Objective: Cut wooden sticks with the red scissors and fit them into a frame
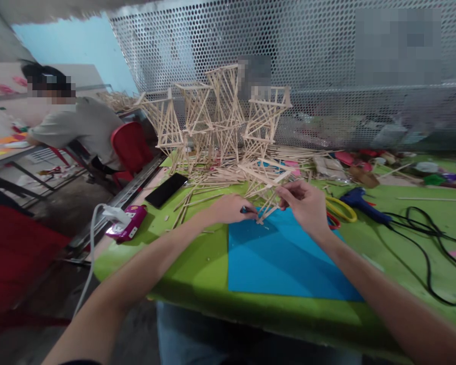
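Observation:
A small frame of thin wooden sticks stands tilted over a blue sheet. My left hand is closed at its lower left end, fingertips pinched close to the bottom joint. My right hand has its thumb and fingers pinched together at the frame's upper right side; the exact contact is partly hidden by the fingers. Behind the frame lies a heap of loose wooden sticks. Scissors with yellow handles lie just right of my right hand, beside a blue glue gun.
Several tall stick towers stand at the back before a perforated metal screen. A black phone and a purple power strip lie left on the green tabletop. Black cable loops at right. Another person sits left.

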Tool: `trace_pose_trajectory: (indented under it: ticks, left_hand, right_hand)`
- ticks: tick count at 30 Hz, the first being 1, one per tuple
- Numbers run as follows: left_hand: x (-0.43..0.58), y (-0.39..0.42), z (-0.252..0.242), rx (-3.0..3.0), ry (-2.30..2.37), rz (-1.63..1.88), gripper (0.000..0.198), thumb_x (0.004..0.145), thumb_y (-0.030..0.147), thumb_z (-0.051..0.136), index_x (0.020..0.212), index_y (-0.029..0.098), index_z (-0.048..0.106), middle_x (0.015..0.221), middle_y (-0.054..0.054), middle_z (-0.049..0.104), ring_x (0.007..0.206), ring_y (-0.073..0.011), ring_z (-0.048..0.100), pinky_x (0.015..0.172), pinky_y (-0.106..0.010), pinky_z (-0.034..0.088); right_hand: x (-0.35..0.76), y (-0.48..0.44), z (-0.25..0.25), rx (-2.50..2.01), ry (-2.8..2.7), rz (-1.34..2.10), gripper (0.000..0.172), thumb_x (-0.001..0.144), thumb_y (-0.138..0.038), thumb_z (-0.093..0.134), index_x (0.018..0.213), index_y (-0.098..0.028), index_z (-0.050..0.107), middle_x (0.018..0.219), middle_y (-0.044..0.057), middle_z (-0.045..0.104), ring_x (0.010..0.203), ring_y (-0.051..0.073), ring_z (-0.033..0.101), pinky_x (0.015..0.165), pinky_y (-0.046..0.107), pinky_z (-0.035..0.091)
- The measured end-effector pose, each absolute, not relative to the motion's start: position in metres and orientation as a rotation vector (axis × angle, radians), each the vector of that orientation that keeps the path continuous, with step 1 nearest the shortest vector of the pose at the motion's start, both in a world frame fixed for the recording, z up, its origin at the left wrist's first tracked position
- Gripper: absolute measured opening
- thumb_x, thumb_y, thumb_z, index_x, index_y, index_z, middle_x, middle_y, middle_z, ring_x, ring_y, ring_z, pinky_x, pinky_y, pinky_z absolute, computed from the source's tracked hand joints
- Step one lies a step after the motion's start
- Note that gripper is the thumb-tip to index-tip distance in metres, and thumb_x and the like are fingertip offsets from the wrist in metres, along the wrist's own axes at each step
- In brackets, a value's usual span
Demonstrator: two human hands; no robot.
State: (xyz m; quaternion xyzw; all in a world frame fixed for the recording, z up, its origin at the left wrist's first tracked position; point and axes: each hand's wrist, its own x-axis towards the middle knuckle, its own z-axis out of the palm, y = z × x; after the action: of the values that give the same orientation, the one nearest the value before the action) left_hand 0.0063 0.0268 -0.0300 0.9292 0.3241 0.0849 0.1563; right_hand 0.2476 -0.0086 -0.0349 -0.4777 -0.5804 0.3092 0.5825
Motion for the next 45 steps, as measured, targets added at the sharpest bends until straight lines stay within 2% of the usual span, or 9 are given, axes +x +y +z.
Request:
trace_pose_trajectory:
  ticks: [3, 5, 10, 16, 21, 31, 40, 45]
  left_hand:
    - [0.008, 0.027, -0.035, 2.657, 0.993, 0.31, 0.03, 0.104, 0.044, 0.061, 0.116, 0.029, 0.083, 0.117, 0.001, 0.083, 0.101, -0.0198, 0.076, 0.088, -0.029, 0.053]
    - [0.009, 0.027, -0.037, 2.654, 1.025, 0.342, 0.028, 0.102, 0.042, 0.062, 0.116, 0.029, 0.083, 0.116, 0.001, 0.083, 0.101, -0.0196, 0.076, 0.088, -0.028, 0.053]
    - [0.009, 0.027, -0.038, 2.642, 1.02, 0.297, 0.029, 0.101, 0.043, 0.062, 0.113, 0.03, 0.084, 0.113, 0.001, 0.084, 0.098, -0.0198, 0.076, 0.086, -0.029, 0.054]
    - [0.009, 0.03, -0.042, 2.64, 1.06, 0.286, 0.031, 0.102, 0.046, 0.06, 0.115, 0.031, 0.083, 0.115, 0.0, 0.083, 0.1, -0.0219, 0.075, 0.087, -0.031, 0.054]
    - [0.009, 0.033, -0.048, 2.654, 1.04, 0.325, 0.031, 0.103, 0.045, 0.06, 0.116, 0.029, 0.083, 0.113, -0.001, 0.083, 0.097, -0.0204, 0.075, 0.087, -0.03, 0.054]
    - [0.01, 0.032, -0.048, 2.677, 1.103, 0.358, 0.031, 0.102, 0.046, 0.061, 0.114, 0.028, 0.082, 0.112, -0.001, 0.084, 0.096, -0.0208, 0.076, 0.079, -0.029, 0.053]
    - [0.011, 0.029, -0.046, 2.732, 1.163, 0.33, 0.036, 0.105, 0.051, 0.058, 0.122, 0.03, 0.081, 0.106, -0.003, 0.084, 0.091, -0.0215, 0.076, 0.073, -0.028, 0.049]
    - [0.01, 0.029, -0.045, 2.751, 1.118, 0.242, 0.041, 0.104, 0.059, 0.058, 0.117, 0.03, 0.083, 0.103, -0.002, 0.083, 0.084, -0.0198, 0.073, 0.068, -0.027, 0.046]
  right_hand:
    - [0.248, -0.008, -0.035, -1.148, -1.334, 0.722, 0.042, 0.079, -0.053, 0.09, 0.09, -0.021, 0.063, 0.057, -0.004, 0.061, 0.042, 0.013, 0.055, 0.039, 0.026, 0.043]
    - [0.248, -0.007, -0.036, -1.161, -1.304, 0.741, 0.049, 0.075, -0.054, 0.093, 0.094, -0.023, 0.06, 0.061, -0.006, 0.06, 0.04, 0.011, 0.051, 0.036, 0.025, 0.039]
    - [0.248, -0.004, -0.041, -1.15, -1.299, 0.849, 0.057, 0.07, -0.06, 0.094, 0.095, -0.023, 0.059, 0.074, -0.003, 0.064, 0.044, 0.011, 0.053, 0.038, 0.029, 0.044]
    - [0.253, 0.002, -0.05, -1.174, -1.457, 0.918, 0.051, 0.078, -0.067, 0.085, 0.092, -0.021, 0.067, 0.064, -0.001, 0.063, 0.045, 0.014, 0.054, 0.043, 0.03, 0.042]
    - [0.252, 0.002, -0.055, -1.169, -1.444, 0.972, 0.05, 0.08, -0.067, 0.084, 0.084, -0.021, 0.065, 0.057, -0.003, 0.055, 0.045, 0.013, 0.05, 0.044, 0.028, 0.038]
    - [0.249, -0.001, -0.052, -1.152, -1.371, 1.088, 0.048, 0.075, -0.062, 0.09, 0.089, -0.018, 0.074, 0.067, -0.001, 0.061, 0.05, 0.011, 0.048, 0.045, 0.027, 0.037]
    - [0.245, -0.001, -0.048, -1.178, -1.281, 1.083, 0.052, 0.07, -0.064, 0.092, 0.085, -0.019, 0.071, 0.064, -0.003, 0.056, 0.052, 0.01, 0.044, 0.045, 0.027, 0.036]
    - [0.251, 0.003, -0.054, -1.172, -1.297, 1.055, 0.051, 0.072, -0.065, 0.09, 0.085, -0.02, 0.068, 0.061, -0.004, 0.053, 0.051, 0.01, 0.042, 0.045, 0.027, 0.035]
